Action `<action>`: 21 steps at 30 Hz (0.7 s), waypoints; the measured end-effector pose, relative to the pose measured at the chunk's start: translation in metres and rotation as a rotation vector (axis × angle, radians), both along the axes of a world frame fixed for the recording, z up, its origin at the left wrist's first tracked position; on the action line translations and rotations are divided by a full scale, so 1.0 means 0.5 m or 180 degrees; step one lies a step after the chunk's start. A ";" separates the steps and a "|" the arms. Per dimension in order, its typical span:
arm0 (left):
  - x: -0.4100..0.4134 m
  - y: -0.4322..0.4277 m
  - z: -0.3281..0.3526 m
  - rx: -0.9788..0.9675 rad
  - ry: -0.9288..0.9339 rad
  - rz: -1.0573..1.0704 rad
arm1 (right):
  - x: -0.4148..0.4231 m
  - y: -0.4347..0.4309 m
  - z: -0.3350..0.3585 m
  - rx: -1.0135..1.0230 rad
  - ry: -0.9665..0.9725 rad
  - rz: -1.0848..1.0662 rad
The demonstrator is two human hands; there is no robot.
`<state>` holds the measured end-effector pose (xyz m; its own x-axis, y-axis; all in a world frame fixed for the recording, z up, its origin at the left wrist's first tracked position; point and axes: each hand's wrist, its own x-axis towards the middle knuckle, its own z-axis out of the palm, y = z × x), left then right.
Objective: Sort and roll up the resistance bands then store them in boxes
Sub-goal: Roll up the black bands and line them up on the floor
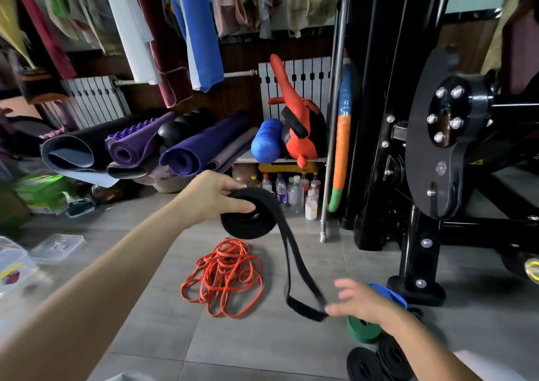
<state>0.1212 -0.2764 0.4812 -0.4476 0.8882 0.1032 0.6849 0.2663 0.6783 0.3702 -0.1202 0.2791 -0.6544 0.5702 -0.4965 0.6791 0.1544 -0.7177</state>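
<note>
Part-rolled black band (244, 229), left hand (213, 197)

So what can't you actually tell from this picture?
All in the head view:
- The right hand is motion-blurred, so it is unclear whether it pinches the loose loop of the black band.
- The clear boxes at the left edge are blurred and cut off, and their contents are unreadable.
- The green roll and blue band are partly hidden by the right hand.
- The black rolls are cut off by the bottom edge.

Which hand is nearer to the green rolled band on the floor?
Right. The right hand is just over the green rolled band; the left hand grips a black roll far away.
</note>
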 end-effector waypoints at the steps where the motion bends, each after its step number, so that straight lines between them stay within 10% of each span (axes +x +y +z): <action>1: 0.012 0.007 -0.004 -0.0027 0.0072 -0.0064 | -0.022 -0.016 0.034 0.0017 0.0369 0.0032; 7: 0.063 0.035 -0.026 -0.0319 0.0822 -0.0162 | -0.128 -0.081 0.175 0.0523 0.2343 -0.0546; 14: 0.044 0.004 -0.020 -0.0854 0.1589 -0.0249 | -0.135 -0.081 0.168 0.1345 0.2333 -0.0341; 21: 0.031 -0.020 -0.050 -0.1169 0.1091 -0.0520 | -0.126 -0.070 0.162 0.1041 0.1882 -0.0079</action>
<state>0.1368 -0.2864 0.4562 -0.2956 0.9487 -0.1118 0.9034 0.3157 0.2900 0.3070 -0.1551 0.3601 -0.7478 0.6486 0.1419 0.1925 0.4163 -0.8886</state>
